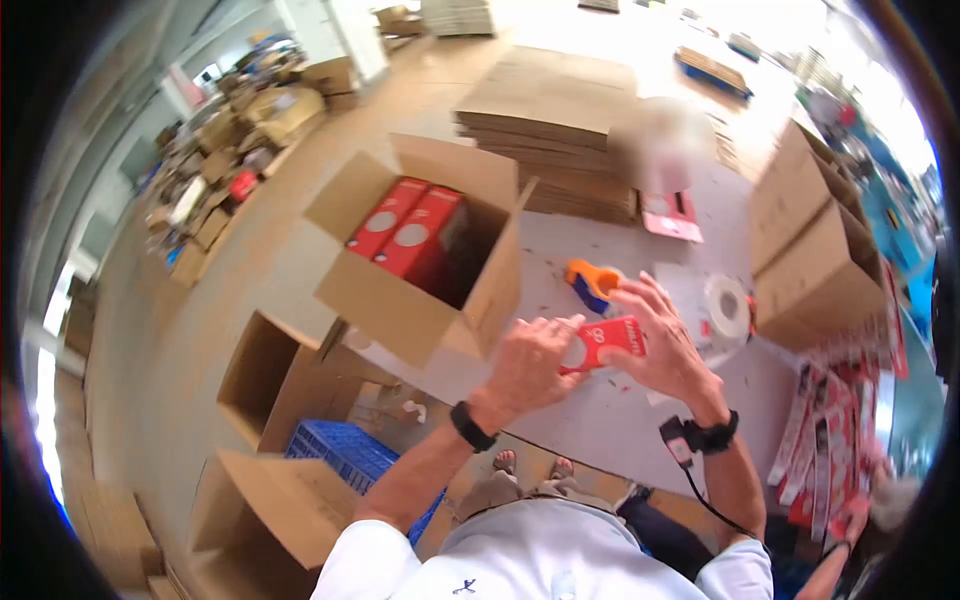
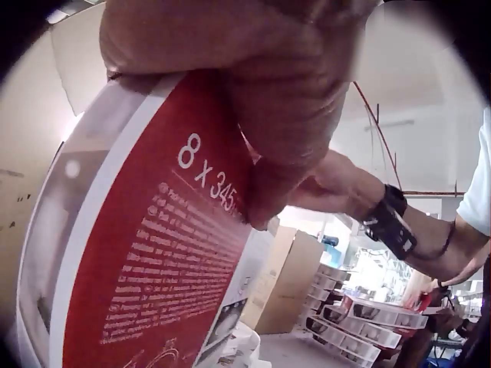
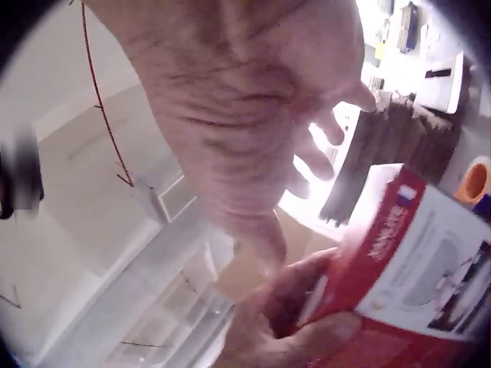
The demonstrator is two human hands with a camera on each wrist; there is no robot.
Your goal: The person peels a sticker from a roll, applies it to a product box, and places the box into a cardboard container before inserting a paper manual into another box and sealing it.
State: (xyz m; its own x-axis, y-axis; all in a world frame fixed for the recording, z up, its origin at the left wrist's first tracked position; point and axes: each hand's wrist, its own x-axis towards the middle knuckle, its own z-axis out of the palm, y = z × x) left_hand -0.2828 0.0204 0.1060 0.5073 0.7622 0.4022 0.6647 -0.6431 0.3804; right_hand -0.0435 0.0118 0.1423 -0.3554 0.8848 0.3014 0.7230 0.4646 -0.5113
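Note:
My left hand [image 1: 530, 368] grips a red and white printed box [image 1: 603, 343] by its left end, above the table. In the left wrist view the box [image 2: 153, 230] fills the lower left, with the left hand [image 2: 253, 77] across its top. My right hand [image 1: 660, 345] is at the box's right end, fingers spread. The right wrist view has the right hand [image 3: 245, 115] with fingers apart, beside the box [image 3: 406, 268], its thumb close to the left hand [image 3: 299, 322]; whether it touches the box, I cannot tell.
An open carton [image 1: 385, 305] holding red boxes [image 1: 420, 235] stands left on the table. Behind are stacked flat cardboard sheets [image 1: 550, 100]. An orange-blue tape dispenser [image 1: 597, 283], a white roll [image 1: 727, 305] and upright cartons [image 1: 815, 240] lie nearby. A blue crate [image 1: 345, 450] is at lower left.

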